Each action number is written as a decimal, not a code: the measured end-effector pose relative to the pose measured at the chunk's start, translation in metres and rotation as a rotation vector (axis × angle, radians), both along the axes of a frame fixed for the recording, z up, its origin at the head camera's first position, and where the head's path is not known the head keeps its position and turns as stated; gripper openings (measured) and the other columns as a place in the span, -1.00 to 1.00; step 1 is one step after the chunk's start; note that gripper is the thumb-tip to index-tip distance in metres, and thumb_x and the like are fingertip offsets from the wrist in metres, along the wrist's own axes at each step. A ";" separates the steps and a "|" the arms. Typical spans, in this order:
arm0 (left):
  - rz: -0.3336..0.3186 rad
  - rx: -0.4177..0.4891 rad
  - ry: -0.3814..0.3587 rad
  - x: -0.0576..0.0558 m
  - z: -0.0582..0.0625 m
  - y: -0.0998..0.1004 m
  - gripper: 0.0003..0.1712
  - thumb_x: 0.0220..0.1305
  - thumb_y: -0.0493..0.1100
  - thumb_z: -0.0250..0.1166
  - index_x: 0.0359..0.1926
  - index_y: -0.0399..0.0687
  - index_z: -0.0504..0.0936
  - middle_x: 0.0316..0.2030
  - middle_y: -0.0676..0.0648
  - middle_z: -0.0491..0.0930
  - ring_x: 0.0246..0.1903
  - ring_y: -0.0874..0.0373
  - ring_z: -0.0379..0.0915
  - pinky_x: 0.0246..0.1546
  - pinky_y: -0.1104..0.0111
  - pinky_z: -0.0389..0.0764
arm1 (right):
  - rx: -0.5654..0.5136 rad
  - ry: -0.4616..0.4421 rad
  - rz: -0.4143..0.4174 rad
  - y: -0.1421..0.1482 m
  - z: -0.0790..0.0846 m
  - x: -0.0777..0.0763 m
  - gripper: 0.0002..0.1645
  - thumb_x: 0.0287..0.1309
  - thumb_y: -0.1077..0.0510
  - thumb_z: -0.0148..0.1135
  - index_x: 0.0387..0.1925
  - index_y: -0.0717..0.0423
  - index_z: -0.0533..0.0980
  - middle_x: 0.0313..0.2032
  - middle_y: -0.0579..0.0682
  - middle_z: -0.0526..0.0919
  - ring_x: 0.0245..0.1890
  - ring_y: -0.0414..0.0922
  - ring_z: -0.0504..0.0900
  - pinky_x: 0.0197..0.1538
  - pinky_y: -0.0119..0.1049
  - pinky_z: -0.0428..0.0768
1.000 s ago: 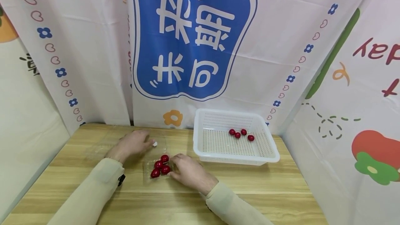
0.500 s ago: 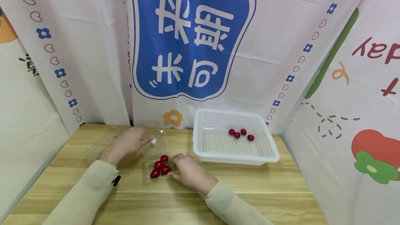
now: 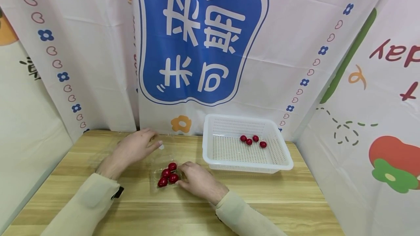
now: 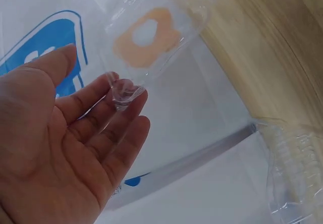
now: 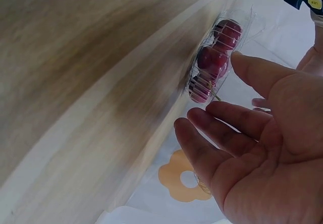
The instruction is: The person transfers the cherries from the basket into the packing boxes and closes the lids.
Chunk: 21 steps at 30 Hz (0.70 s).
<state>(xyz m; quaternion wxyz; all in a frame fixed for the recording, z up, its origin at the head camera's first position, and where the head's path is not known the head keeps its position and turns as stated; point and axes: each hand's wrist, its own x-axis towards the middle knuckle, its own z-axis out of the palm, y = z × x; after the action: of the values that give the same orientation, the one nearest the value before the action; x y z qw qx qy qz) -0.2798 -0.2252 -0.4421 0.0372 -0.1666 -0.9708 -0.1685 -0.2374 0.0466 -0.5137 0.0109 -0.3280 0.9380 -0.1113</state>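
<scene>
Several red cherries (image 3: 165, 173) lie in a small clear plastic box (image 3: 154, 185) on the table. Its clear lid (image 4: 186, 42) is hinged back and tilted up, with a white round sticker (image 3: 161, 146) visible. My left hand (image 3: 136, 148) is at the lid; its fingers touch a corner tab, while the thumb stands apart from them. At the box's right side is my right hand (image 3: 200, 182), fingers relaxed and spread. Its thumb tip is close to the box edge in the right wrist view; whether it touches, I cannot tell.
A white perforated basket (image 3: 210, 161) stands at the back right, with several cherries (image 3: 249, 141) inside. Another clear plastic container (image 3: 103, 154) lies to the left, partly behind the left forearm. A printed cloth (image 3: 108, 65) hangs behind the wooden table (image 3: 282, 199).
My left hand has shifted slightly left, and its thumb and fingers have spread apart. The lid's position has shifted a little. The right hand and the cherries have stayed put.
</scene>
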 end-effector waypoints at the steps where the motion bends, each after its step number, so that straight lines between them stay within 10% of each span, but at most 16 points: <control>1: -0.003 0.003 -0.007 0.002 0.002 0.001 -0.46 0.78 0.11 0.36 0.34 -0.29 0.77 0.28 -0.34 0.83 0.25 -0.35 0.82 0.32 -0.31 0.83 | 0.000 -0.001 -0.001 0.000 0.000 0.000 -0.41 0.53 -0.08 0.62 0.42 0.07 0.74 0.32 -0.04 0.88 0.31 -0.16 0.85 0.46 -0.34 0.81; 21: -0.119 0.020 -0.015 0.037 -0.009 0.016 -0.49 0.92 0.06 0.13 0.41 -0.18 0.80 0.29 -0.31 0.88 0.27 -0.35 0.87 0.38 -0.33 0.84 | -0.034 -0.010 -0.017 0.002 -0.003 -0.001 -0.40 0.52 -0.09 0.64 0.42 0.07 0.75 0.27 -0.02 0.90 0.27 -0.15 0.87 0.43 -0.31 0.83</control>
<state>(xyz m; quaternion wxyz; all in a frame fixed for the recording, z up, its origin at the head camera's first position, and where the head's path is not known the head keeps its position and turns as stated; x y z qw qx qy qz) -0.2425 -0.2093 -0.4511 0.0216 -0.2225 -0.9577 -0.1814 -0.2386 0.0490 -0.5170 0.0092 -0.3196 0.9387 -0.1288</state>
